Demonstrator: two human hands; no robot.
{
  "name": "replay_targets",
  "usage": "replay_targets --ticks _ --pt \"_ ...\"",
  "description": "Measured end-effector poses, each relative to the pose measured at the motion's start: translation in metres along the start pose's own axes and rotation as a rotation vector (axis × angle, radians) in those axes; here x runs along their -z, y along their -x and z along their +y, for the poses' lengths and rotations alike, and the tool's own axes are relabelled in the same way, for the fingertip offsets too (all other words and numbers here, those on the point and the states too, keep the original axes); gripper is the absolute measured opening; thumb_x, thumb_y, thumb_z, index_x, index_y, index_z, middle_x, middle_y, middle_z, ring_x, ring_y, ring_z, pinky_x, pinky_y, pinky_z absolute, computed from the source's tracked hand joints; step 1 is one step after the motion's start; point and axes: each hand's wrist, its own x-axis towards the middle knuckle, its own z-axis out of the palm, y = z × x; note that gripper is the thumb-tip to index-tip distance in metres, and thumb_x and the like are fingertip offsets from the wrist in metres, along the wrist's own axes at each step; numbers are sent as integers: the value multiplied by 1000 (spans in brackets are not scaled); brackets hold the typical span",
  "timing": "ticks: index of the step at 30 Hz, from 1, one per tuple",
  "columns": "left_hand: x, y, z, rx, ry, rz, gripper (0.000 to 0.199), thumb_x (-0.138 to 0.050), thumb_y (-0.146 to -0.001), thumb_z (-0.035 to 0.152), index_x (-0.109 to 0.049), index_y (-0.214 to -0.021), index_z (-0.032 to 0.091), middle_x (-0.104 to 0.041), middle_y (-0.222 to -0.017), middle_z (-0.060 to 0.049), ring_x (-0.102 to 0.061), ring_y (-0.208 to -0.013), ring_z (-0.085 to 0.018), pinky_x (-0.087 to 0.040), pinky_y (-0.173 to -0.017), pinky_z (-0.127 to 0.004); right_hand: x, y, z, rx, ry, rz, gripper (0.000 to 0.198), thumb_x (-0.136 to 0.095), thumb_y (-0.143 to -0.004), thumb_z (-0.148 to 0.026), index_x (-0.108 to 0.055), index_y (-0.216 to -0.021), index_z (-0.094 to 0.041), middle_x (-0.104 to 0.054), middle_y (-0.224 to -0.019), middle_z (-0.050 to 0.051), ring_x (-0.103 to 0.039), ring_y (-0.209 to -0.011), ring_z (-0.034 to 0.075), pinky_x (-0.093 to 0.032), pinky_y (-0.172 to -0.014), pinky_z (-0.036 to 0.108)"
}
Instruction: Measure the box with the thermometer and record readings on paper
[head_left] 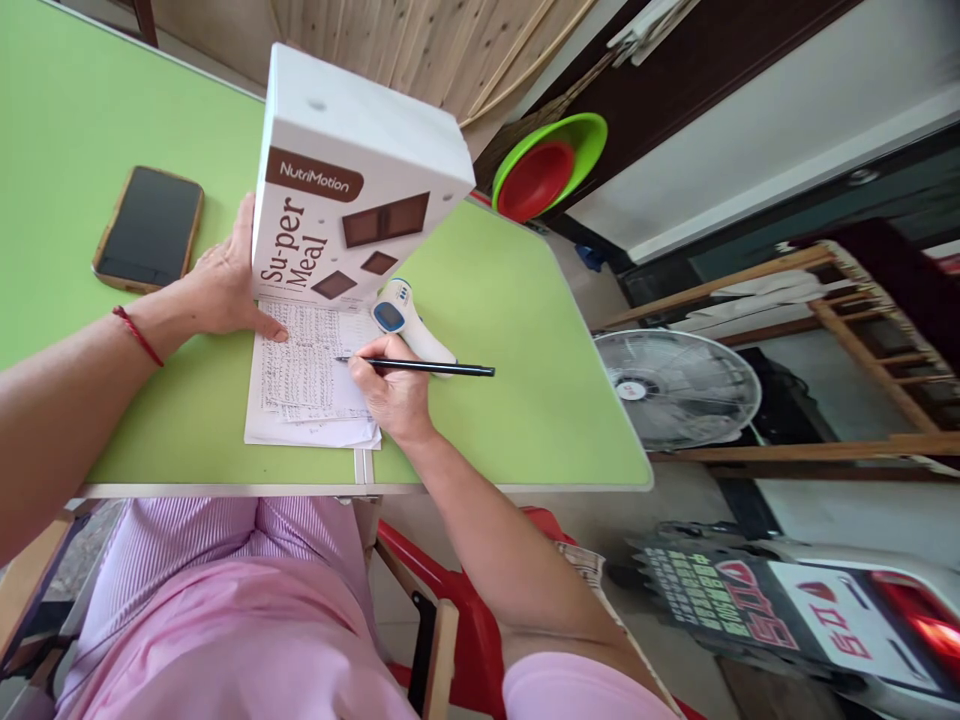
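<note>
Here my right hand (394,390) is closed around a black pen (420,367), pinching it between thumb and fingers, with the tip resting on a sheet of paper (311,375) covered in dense handwriting. The paper lies on the green table (510,330), close to its near edge, on top of another sheet or two. My left hand (221,285) is spread flat, fingers apart, its fingertips pressing the upper left corner of the paper while the palm leans against the side of a white box (352,170). The box stands tilted just behind the paper and bears the words NutriMotion and Super Meal with brown squares printed on it. A white and blue thermometer (405,320) lies just beside my right hand, partly under the box. A phone (148,230) with a dark screen lies face up to the left, apart from my left hand. A red cord circles my left wrist.
</note>
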Motion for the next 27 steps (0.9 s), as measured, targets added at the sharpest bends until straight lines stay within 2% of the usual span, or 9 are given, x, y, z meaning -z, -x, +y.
replay_targets --ticks 6,12,16,20,27 --pt "0 0 0 1 2 2 151 -89 -47 84 -22 -170 28 -50 -158 -14 -19 -162 -54 -27 -131 -66 -1 -1 -3 -1 -17 22 16 -64 -76 -38 -54 -71 -25 -52 -63 -5 -45 -57 12 -46 -56 29" --pt "1 0 -1 -5 10 -13 150 -87 -47 87 -23 -171 31 -50 -159 -12 -20 -161 -56 -28 -130 -68 -2 -1 0 -15 5 49 18 -62 -78 -41 -52 -74 -26 -53 -65 -4 -46 -59 13 -45 -56 29" --pt "1 -1 -1 -21 63 16 155 -89 -41 86 -23 -171 33 -43 -165 -10 -21 -160 -56 -28 -130 -70 -1 -2 0 -12 23 19 17 -62 -78 -39 -52 -74 -26 -52 -66 -4 -46 -59 13 -48 -58 30" --pt "-1 -1 -6 -62 42 27 152 -90 -45 84 -23 -170 30 -48 -162 -13 -19 -161 -56 -27 -131 -67 0 -2 -1 -12 22 13 16 -61 -77 -39 -52 -72 -26 -52 -65 -4 -45 -59 13 -47 -57 29" --pt "0 0 -1 25 22 4 163 -80 -43 95 -12 -173 23 -46 -164 -12 -19 -161 -56 -25 -130 -70 -2 -1 -1 -11 4 44 17 -61 -77 -40 -52 -73 -26 -51 -64 -5 -44 -57 13 -46 -56 29"
